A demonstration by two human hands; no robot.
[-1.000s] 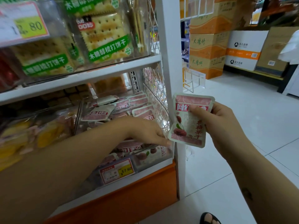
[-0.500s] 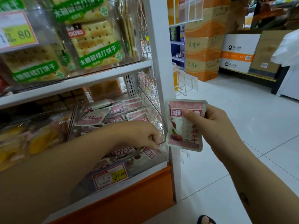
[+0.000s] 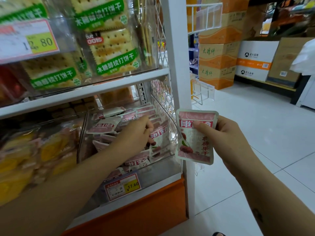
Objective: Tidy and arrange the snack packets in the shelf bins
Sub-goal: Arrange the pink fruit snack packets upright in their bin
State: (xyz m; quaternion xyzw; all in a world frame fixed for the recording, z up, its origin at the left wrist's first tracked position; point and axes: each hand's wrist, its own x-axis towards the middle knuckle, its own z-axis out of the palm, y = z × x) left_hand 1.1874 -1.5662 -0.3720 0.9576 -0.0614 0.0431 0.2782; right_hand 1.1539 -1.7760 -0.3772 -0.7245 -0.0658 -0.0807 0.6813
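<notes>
Shelf unit point(image 3: 175, 65), white post w/ wire mesh side, fills the left half. White tile floor point(image 3: 255, 133) is to the right, w/ cardboard boxes point(image 3: 216, 57) stacked at the back. Upper shelf has a clear bin of cracker packs point(image 3: 112, 53), green labels, w/ a big price tag point(image 3: 29, 41) on its front. Lower shelf has two clear bins side by side. The left one holds yellow snacks point(image 3: 42, 150), blurry. The right one, the pink-packet bin point(image 3: 163, 165), sits at the post end. It's full of small pink & white dried-fruit packets point(image 3: 104, 126) lying every which way, some upside down, a few in a row at the back.

My L hand point(image 3: 136, 133) is down inside that bin, forearm across its front wall. Back of hand faces up, fingers bent down against a standing packet point(image 3: 161, 138) near the bin's right wall. Fingertips are hidden behind the knuckles, so I can't tell if I'm pinching it or only touching.

My R hand point(image 3: 226, 138) is outside the shelf, just right of the post. It pinches the held packet point(image 3: 196, 145) upright, print facing me. Thumb point(image 3: 201, 125) lies flat across the red label near the top, other fingers curled behind. This pkt's left edge overlaps the post & bin corner in view, but it's not in the bin.

Smallest: yellow 17.60 tag point(image 3: 122, 185) on the bin front, below my L forearm.
</notes>
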